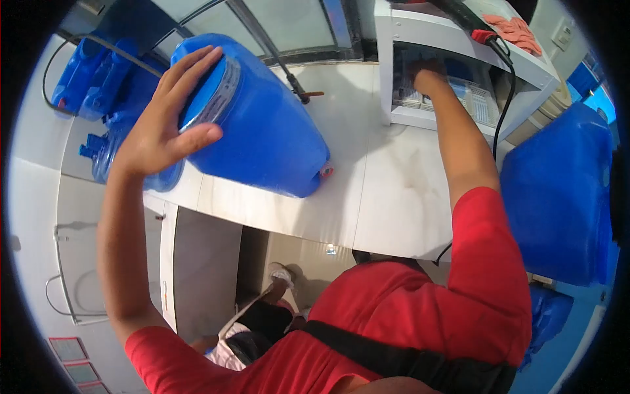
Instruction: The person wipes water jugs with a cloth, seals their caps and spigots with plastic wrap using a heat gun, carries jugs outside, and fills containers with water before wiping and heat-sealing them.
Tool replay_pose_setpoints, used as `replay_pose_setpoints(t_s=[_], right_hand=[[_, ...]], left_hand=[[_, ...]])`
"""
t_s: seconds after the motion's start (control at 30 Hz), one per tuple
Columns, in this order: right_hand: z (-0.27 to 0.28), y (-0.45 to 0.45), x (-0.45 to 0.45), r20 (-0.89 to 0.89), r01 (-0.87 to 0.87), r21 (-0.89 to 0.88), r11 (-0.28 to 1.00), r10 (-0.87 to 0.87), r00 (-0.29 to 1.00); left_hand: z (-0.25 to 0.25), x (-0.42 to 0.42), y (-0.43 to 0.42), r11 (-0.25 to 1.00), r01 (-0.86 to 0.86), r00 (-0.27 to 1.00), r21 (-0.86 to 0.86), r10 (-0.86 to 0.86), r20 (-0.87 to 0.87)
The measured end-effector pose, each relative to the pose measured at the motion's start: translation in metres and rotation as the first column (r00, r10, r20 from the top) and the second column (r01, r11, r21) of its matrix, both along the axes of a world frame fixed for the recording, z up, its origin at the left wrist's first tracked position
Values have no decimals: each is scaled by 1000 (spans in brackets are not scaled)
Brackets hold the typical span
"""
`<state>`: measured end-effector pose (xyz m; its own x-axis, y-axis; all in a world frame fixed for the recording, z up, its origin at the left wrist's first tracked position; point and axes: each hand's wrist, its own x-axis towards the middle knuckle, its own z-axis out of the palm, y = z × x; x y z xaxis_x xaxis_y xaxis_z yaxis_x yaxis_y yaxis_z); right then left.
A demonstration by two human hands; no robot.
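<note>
A large blue water container (262, 125) stands on the white counter, with a round blue lid (207, 92) and a clear plastic band (226, 85) around the lid's edge. My left hand (167, 118) rests on the lid, its fingers stretched over the top and its thumb spread out over the band. Inside the white cabinet (387, 72) at the back right, my right hand (428, 73) reaches in among white plastic baskets (482, 102). Shadow and the hand's own back hide its fingers. A small red and white tap part (327, 169) shows low on the container.
Other blue containers (98, 79) stand at the left, and a large one (558, 190) is at my right. A black cable (504, 98) hangs down the cabinet front. Pink cloth (512, 33) lies on the cabinet top. Below the counter (400, 197), another person's foot (282, 272) shows.
</note>
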<state>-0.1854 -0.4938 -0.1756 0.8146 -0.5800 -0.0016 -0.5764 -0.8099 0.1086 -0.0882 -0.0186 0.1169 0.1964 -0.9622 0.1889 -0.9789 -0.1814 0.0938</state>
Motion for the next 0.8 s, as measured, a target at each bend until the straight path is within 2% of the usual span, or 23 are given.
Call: replay_pose_setpoints(t_s=[0.07, 0.1, 0.13, 0.2, 0.23, 0.3, 0.33, 0.37, 0.4, 0.43, 0.47, 0.5, 0.57, 0.6, 0.63, 0.7, 0.73, 0.77, 0.8], right_hand=[[-23, -11, 0, 99, -71, -22, 997, 72, 992], [-26, -13, 1, 133, -97, -32, 995, 100, 986], [-21, -10, -2, 108, -64, 112, 992, 52, 993], [-12, -4, -6, 74, -27, 256, 966, 9, 997], [-7, 0, -6, 11, -6, 233, 972, 3, 1000], [1, 4, -10, -48, 2, 211, 977, 8, 999], [3, 4, -14, 22, 5, 239, 971, -11, 1000], [5, 7, -14, 91, 1, 268, 963, -27, 996], [16, 17, -13, 96, -23, 268, 963, -3, 995], [31, 28, -16, 194, 38, 230, 972, -84, 977], [38, 40, -21, 292, 106, 200, 974, -163, 942], [37, 50, -25, 297, 87, 198, 976, -144, 944], [36, 74, -38, 678, -20, 159, 987, -94, 729], [45, 97, -52, 632, -126, 394, 910, -169, 757], [57, 123, -64, 566, -213, 603, 768, -224, 793], [40, 164, -69, 551, -413, 690, 595, -61, 832], [34, 190, -69, 532, -453, 751, 480, -34, 846], [28, 215, -67, 515, -479, 800, 361, -5, 857], [13, 234, -64, 485, -472, 861, 189, -26, 874]], left_hand=[[3, -7, -1, 984, -170, 978, 52, 175, -117], [2, -15, -9, 961, -276, 925, -3, 265, -271], [-1, -22, -17, 959, -284, 924, -2, 273, -267], [-9, -30, -29, 887, -461, 886, -42, 457, -74], [-10, -30, -27, 898, -436, 895, -63, 426, -133], [-7, -27, -28, 923, -379, 922, -60, 371, -111], [-5, -26, -25, 944, -326, 943, -57, 320, -91], [-5, -23, -21, 936, -347, 936, -58, 341, -88], [-6, -21, -19, 954, -295, 955, -59, 291, -64], [-5, -18, -16, 969, -241, 970, -57, 239, -41], [-4, -18, -16, 964, -260, 965, -59, 258, -37], [-3, -19, -15, 969, -243, 970, -44, 241, -37], [-2, -15, -14, 978, -209, 978, -27, 209, 15], [-4, -14, -12, 974, -224, 974, -28, 225, 22], [-7, -13, -11, 973, -227, 973, -39, 228, 22], [-5, -9, -9, 981, -190, 981, -47, 191, 25], [0, -1, -8, 981, -189, 981, -45, 190, 28], [8, 13, -6, 978, -208, 934, -36, 187, -305], [17, 32, -4, 976, -216, 781, -21, 160, -603]])
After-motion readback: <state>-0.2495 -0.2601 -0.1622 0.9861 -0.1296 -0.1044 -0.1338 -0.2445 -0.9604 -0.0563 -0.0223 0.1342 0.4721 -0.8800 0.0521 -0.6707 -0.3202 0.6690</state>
